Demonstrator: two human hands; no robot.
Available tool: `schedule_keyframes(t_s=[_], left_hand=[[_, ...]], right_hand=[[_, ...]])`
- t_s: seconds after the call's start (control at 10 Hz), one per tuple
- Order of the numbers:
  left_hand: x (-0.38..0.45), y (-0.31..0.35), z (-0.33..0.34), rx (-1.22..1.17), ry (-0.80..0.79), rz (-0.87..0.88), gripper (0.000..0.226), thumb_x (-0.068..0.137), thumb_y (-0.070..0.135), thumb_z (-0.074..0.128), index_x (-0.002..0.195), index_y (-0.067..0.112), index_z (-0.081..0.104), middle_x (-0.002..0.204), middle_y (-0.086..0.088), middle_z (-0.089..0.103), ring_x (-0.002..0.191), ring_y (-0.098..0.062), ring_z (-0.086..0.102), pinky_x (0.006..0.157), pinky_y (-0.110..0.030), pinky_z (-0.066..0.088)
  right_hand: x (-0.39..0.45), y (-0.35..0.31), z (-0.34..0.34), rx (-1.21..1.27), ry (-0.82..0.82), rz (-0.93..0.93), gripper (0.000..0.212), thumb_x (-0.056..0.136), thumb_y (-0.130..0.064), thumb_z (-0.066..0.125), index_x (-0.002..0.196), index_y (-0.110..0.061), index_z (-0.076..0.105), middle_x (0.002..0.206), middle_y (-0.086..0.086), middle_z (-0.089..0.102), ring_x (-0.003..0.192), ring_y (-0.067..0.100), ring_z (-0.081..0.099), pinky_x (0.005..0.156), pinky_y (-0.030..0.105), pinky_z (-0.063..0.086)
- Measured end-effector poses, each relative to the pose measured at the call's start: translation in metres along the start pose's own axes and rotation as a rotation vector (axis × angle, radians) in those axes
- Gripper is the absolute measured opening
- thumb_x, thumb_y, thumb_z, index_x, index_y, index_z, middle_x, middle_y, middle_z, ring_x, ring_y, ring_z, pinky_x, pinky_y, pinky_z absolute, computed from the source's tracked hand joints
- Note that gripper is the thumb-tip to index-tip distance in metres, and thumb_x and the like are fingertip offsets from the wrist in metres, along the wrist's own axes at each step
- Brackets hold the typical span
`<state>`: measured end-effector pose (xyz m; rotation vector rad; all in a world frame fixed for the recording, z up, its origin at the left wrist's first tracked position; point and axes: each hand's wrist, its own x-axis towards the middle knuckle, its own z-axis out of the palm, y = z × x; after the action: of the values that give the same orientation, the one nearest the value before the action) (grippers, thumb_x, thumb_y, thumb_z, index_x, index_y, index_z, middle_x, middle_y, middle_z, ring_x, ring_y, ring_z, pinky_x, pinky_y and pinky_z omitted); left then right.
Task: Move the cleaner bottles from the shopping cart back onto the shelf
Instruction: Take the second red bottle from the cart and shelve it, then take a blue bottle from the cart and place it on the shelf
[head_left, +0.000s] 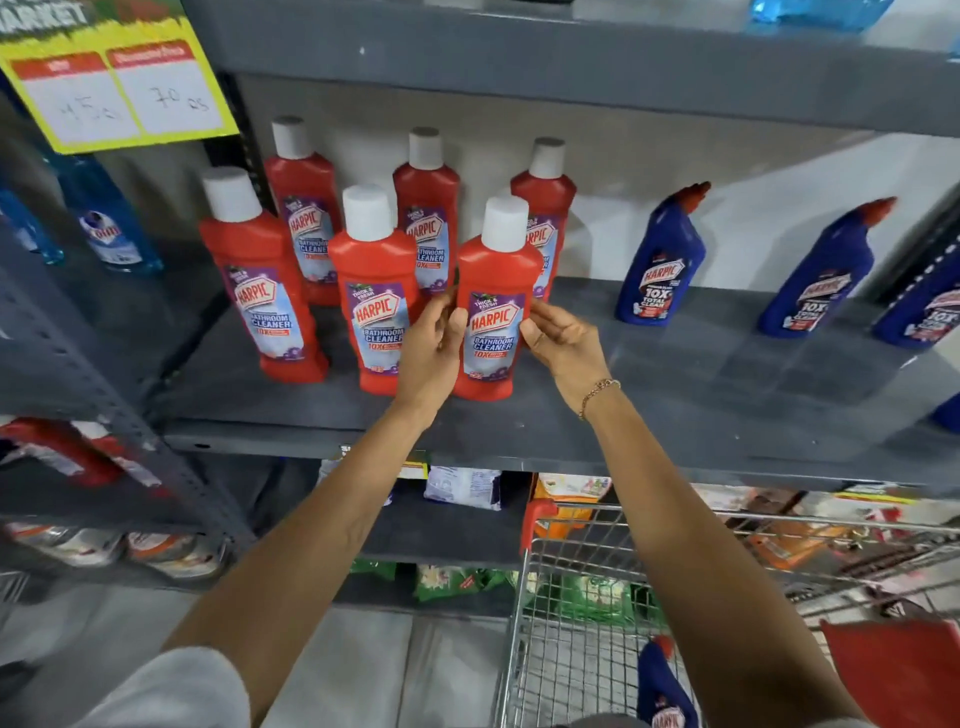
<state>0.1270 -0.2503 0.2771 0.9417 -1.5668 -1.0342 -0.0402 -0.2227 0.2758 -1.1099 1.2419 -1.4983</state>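
Note:
A red Harpic bathroom cleaner bottle (493, 306) with a white cap stands upright near the front of the grey shelf (649, 415). My left hand (431, 348) grips its left side and my right hand (558, 340) touches its right side with fingers on the label. Several more red bottles (265, 280) stand to the left and behind it. Three blue Harpic bottles (660, 265) stand on the same shelf to the right. One blue bottle (662, 686) lies in the wire shopping cart (524, 623) at the lower right.
An upper shelf (519, 57) overhangs the bottles. A yellow price sign (117, 88) hangs at the upper left. Blue liquid bottles (106, 218) stand at the far left. Lower shelves hold packets (462, 486). The cart's red handle part (898, 670) is at the lower right.

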Motion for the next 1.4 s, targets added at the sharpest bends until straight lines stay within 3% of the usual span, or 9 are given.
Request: schedule_keyframes(t_s=[0.1, 0.2, 0.4, 0.6, 0.7, 0.8, 0.9, 1.2, 1.4], left_hand=[[-0.041, -0.006, 0.015, 0.124, 0.310, 0.059, 0.029, 0.096, 0.026, 0.045, 0.118, 0.011, 0.056, 0.112, 0.007, 0.060, 0.098, 0.001, 0.058, 0.084, -0.009, 0.043], [-0.074, -0.007, 0.038, 0.108, 0.320, 0.100, 0.018, 0.095, 0.024, 0.048, 0.102, 0.012, 0.059, 0.091, 0.008, 0.063, 0.080, 0.003, 0.058, 0.071, -0.007, 0.042], [-0.150, -0.024, 0.126, 0.057, -0.099, -0.125, 0.015, 0.093, 0.026, 0.051, 0.092, 0.015, 0.062, 0.080, 0.003, 0.066, 0.072, -0.001, 0.060, 0.066, -0.013, 0.045], [-0.239, -0.096, 0.218, 0.101, -0.501, -0.534, 0.014, 0.092, 0.025, 0.054, 0.090, 0.014, 0.063, 0.078, 0.005, 0.066, 0.072, -0.001, 0.061, 0.072, -0.026, 0.049], [-0.272, -0.145, 0.258, 0.162, -0.612, -0.843, 0.018, 0.093, 0.012, 0.050, 0.079, 0.005, 0.058, 0.076, -0.005, 0.066, 0.073, -0.015, 0.056, 0.070, -0.032, 0.046], [-0.292, -0.173, 0.279, 0.220, -0.698, -0.995, 0.038, 0.094, 0.003, 0.041, 0.056, 0.009, 0.041, 0.049, -0.004, 0.049, 0.056, -0.016, 0.038, 0.057, -0.029, 0.034], [-0.331, -0.215, 0.300, 0.457, -0.888, -1.044, 0.041, 0.090, -0.001, 0.040, 0.052, 0.010, 0.031, 0.057, -0.010, 0.036, 0.052, -0.018, 0.031, 0.053, -0.029, 0.026], [-0.363, -0.238, 0.315, 0.471, -0.691, -1.211, 0.030, 0.098, 0.021, 0.040, 0.104, -0.004, 0.056, 0.097, -0.019, 0.061, 0.090, -0.029, 0.058, 0.073, -0.037, 0.047], [-0.352, -0.219, 0.310, 0.191, -0.632, -1.244, 0.019, 0.094, 0.015, 0.048, 0.108, 0.002, 0.049, 0.104, -0.021, 0.060, 0.097, -0.032, 0.057, 0.092, -0.051, 0.050]], right_hand=[[-0.021, -0.006, -0.002, -0.039, 0.096, -0.050, 0.035, 0.082, -0.001, 0.064, 0.116, -0.002, 0.058, 0.108, 0.005, 0.065, 0.088, 0.001, 0.065, 0.078, 0.017, 0.054], [-0.050, 0.002, -0.015, -0.102, 0.198, -0.082, 0.019, 0.082, -0.004, 0.065, 0.101, -0.001, 0.064, 0.087, 0.002, 0.069, 0.075, 0.001, 0.064, 0.074, 0.017, 0.054], [-0.151, 0.052, -0.091, -0.139, 0.269, 0.076, 0.013, 0.083, -0.005, 0.064, 0.081, -0.017, 0.067, 0.065, -0.009, 0.070, 0.065, 0.006, 0.064, 0.065, 0.020, 0.055], [-0.240, 0.153, -0.219, -0.304, 0.427, 0.514, 0.008, 0.084, 0.001, 0.060, 0.078, 0.003, 0.066, 0.059, 0.004, 0.061, 0.052, 0.002, 0.054, 0.059, 0.026, 0.049], [-0.284, 0.211, -0.266, -0.299, 0.431, 0.866, 0.008, 0.082, 0.001, 0.059, 0.076, 0.002, 0.065, 0.067, 0.013, 0.057, 0.055, 0.017, 0.049, 0.054, 0.030, 0.044], [-0.312, 0.246, -0.286, -0.305, 0.382, 1.055, 0.009, 0.082, -0.004, 0.059, 0.085, -0.002, 0.068, 0.069, 0.011, 0.060, 0.061, 0.017, 0.055, 0.049, 0.020, 0.048], [-0.343, 0.293, -0.301, -0.341, 0.229, 1.199, 0.024, 0.086, -0.013, 0.056, 0.101, 0.004, 0.064, 0.086, 0.010, 0.060, 0.078, 0.020, 0.057, 0.072, 0.027, 0.052], [-0.364, 0.335, -0.295, -0.176, 0.192, 1.278, 0.015, 0.090, -0.016, 0.053, 0.086, -0.003, 0.058, 0.095, 0.024, 0.059, 0.091, 0.024, 0.055, 0.094, 0.047, 0.048], [-0.373, 0.316, -0.312, 0.062, 0.270, 1.263, 0.027, 0.084, -0.013, 0.064, 0.107, 0.001, 0.061, 0.113, 0.022, 0.065, 0.094, 0.023, 0.064, 0.091, 0.033, 0.050]])
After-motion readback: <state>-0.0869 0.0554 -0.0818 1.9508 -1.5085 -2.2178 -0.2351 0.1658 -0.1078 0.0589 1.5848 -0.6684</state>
